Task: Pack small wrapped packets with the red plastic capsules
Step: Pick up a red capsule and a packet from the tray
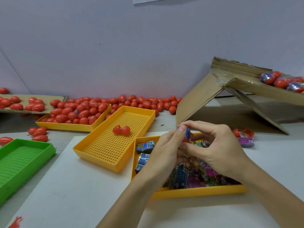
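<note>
Meeting above the yellow tray of wrapped packets point(194, 192), the left hand point(166, 150) and right hand point(217, 148) together pinch a blue packet point(187, 132) and a red capsule half point(185, 140) between curled fingertips. An open red capsule point(121, 130) lies in the perforated yellow tray point(105, 150) just beside it; closed capsules point(82, 112) fill a third tray behind.

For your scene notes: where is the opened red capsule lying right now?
In the head view, the opened red capsule lies in the empty perforated yellow tray, centre frame, left of the hands.
</note>
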Demonstrator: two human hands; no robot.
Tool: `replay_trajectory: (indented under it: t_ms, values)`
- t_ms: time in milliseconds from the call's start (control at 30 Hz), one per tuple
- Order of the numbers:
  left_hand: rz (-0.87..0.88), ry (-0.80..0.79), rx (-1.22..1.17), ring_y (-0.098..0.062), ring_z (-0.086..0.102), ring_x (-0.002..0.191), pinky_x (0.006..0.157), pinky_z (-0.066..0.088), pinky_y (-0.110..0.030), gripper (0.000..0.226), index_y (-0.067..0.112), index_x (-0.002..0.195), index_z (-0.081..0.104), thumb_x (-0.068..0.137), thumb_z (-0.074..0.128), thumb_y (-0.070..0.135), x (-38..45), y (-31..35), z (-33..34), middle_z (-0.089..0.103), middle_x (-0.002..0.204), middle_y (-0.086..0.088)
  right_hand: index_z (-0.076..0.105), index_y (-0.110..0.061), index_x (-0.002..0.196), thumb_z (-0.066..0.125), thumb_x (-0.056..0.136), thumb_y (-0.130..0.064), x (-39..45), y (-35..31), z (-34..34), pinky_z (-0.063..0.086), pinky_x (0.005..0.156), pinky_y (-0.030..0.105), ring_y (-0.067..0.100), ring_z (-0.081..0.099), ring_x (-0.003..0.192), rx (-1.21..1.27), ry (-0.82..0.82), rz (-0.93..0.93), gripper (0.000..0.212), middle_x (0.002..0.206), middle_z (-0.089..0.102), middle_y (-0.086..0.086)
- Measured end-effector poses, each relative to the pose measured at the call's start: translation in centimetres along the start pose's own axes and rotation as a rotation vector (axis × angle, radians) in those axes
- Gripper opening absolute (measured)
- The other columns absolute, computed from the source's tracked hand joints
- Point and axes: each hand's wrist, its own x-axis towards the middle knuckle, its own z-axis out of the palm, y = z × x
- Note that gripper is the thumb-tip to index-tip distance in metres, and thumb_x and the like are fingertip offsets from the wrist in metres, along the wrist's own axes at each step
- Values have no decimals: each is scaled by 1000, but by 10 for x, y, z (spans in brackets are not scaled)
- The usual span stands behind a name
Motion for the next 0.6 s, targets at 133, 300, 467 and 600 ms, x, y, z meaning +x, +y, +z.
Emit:
replay_trajectory:
  t_ms: [133, 300, 467, 600]
  values:
    - [-27, -23, 58, -21, 66, 62, 55, 49, -24, 36, 15, 98, 60, 101, 41, 46, -1, 2, 0, 69, 68, -4, 73, -25, 116, 80, 79, -8, -1, 2, -2, 60, 68, 26, 8, 71, 92, 4, -13, 21, 41, 107, 74, -15]
    - [-33, -40, 60, -22, 66, 63, 56, 49, -24, 39, 14, 95, 59, 98, 42, 48, -1, 3, 0, 69, 69, -6, 72, -21, 120, 79, 81, -8, -1, 2, -3, 61, 63, 29, 9, 71, 90, -2, -22, 28, 42, 102, 75, -14]
    - [-20, 37, 2, -17, 66, 70, 59, 49, -26, 40, 14, 106, 63, 96, 50, 50, -1, 2, 1, 70, 78, -1, 70, -29, 122, 80, 80, -18, -1, 0, -1, 61, 78, 31, 13, 71, 96, -46, -33, -11, 44, 109, 73, -17]
    - [-71, 48, -63, -14, 64, 67, 58, 48, -26, 36, 9, 109, 58, 102, 41, 41, 0, 3, 2, 69, 76, 1, 70, -37, 117, 81, 79, -17, -1, 0, -1, 62, 71, 31, 12, 71, 95, -13, -53, -16, 45, 106, 74, -17]
